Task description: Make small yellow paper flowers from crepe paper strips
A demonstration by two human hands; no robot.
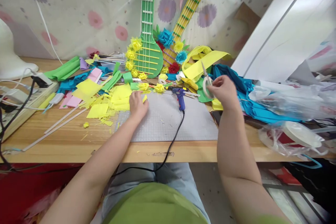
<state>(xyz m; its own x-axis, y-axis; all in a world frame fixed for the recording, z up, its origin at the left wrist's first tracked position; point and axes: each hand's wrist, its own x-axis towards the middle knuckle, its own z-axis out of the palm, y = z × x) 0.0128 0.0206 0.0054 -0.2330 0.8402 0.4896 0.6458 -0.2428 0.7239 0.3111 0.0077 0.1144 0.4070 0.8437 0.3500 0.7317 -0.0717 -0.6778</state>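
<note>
My right hand is closed on the white handles of a pair of scissors, whose blades point up and away. At the left edge of the grey cutting mat, my left hand has its fingers bent together around a small yellow piece. Yellow paper squares lie just left of that hand. Between the hands rests a blue glue gun with a black cord. Yellow paper flowers sit at the mat's back edge.
A green paper guitar and a yellow one lean at the back. Blue crepe paper and a plastic-wrapped roll are on the right. A power strip, white sticks and coloured scraps are on the left.
</note>
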